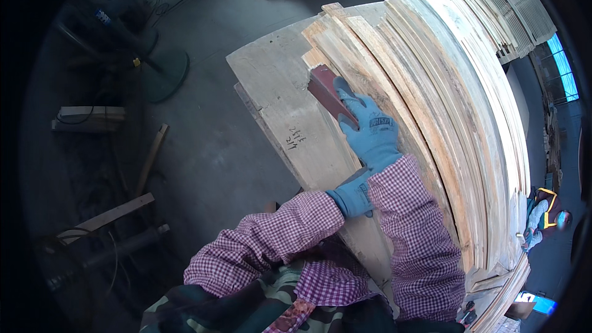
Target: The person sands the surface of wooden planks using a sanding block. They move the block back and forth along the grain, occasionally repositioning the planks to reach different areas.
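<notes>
My right hand [373,132], in a blue work glove, grips a dark red block [331,94] that looks like a sanding block wrapped in sandpaper. The block rests along the left edge of a pale wooden strip on the stack of boards [394,80]. Nearer to me, my left hand [354,196], gloved in the same blue, lies low over the wood beside my right wrist. Its fingers are mostly hidden behind the right wrist and sleeve. Under the strips is a wide grey-brown board [280,111] with handwritten marks. Checkered sleeves cover both my forearms.
More stacked slats [475,6] stand at the far right. Beyond the stack on the right, another person [542,219] wears a dark vest with yellow trim. A round-based stand [166,74], loose wooden pieces [108,216] and cables are on the floor to the left.
</notes>
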`<state>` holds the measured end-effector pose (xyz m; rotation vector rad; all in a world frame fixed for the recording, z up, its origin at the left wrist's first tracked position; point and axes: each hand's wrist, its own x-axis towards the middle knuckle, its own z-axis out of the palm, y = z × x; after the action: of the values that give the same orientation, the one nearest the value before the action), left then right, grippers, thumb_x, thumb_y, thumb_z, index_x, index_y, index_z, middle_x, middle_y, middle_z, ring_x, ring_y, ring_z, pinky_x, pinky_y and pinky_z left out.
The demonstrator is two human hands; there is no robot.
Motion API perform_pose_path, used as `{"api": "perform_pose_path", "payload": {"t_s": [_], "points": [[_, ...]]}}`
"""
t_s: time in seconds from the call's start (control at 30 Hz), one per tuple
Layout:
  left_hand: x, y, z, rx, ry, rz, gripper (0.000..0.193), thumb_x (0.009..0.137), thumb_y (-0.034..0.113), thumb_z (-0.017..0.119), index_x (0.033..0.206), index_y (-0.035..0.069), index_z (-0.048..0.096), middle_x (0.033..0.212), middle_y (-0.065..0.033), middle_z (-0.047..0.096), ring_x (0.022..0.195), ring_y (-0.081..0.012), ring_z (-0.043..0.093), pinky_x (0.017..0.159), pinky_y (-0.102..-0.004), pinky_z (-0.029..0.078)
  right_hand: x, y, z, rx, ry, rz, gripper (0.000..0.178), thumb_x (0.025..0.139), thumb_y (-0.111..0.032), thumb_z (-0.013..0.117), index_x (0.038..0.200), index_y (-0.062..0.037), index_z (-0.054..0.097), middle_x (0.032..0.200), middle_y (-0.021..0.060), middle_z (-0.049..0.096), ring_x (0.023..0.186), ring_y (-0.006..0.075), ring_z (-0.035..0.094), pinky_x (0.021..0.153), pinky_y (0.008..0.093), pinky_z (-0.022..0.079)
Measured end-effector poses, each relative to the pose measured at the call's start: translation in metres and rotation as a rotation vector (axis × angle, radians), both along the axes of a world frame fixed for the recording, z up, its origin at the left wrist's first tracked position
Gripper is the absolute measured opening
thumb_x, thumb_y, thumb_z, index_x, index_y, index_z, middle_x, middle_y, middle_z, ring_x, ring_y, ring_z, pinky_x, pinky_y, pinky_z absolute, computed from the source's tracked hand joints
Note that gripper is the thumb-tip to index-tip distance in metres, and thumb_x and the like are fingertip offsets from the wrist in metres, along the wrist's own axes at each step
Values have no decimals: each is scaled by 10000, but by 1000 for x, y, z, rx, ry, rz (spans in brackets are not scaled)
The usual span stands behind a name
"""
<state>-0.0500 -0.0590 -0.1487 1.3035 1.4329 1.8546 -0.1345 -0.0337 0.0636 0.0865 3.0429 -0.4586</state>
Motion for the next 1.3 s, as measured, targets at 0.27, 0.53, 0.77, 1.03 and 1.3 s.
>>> {"api": "perform_pose_path", "payload": {"t_s": [0.27,0.53,0.77,1.03,1.3], "points": [[57,-23,78,-302,899,65,486,965,308,540,1413,133,471,1398,-149,511,1149,-302,590,906,-461,522,-6,9,0,-93,8,43,566,930,-318,625,1459,-356,426,1336,65,536,1102,270,624,943,395,523],[74,-7,70,-255,887,35,482,950,289,544,1403,138,481,1393,-141,510,1177,-297,567,944,-464,498,105,25,-17,-7,98,-12,517,898,-298,655,1398,-287,526,1314,96,546,1004,302,659,856,426,555],[78,-4,71,-226,894,16,479,937,272,547,1395,143,490,1388,-135,509,1201,-293,548,976,-467,477,167,36,-10,108,110,53,417,872,-279,681,1287,-282,635,1331,68,554,987,262,665,773,402,584],[85,0,71,-229,902,-7,477,922,253,551,1385,148,499,1383,-127,508,1228,-289,525,1013,-470,453,99,15,-22,-18,159,-59,529,879,-259,665,1386,-335,536,1269,82,574,972,283,664,798,400,570],[81,-2,73,-254,899,-29,477,907,233,555,1375,153,509,1377,-119,507,1256,-284,502,1051,-472,429,0,-8,-7,-2,143,-49,645,882,-320,654,1475,-363,403,1248,76,577,1038,295,636,914,440,524]]}}
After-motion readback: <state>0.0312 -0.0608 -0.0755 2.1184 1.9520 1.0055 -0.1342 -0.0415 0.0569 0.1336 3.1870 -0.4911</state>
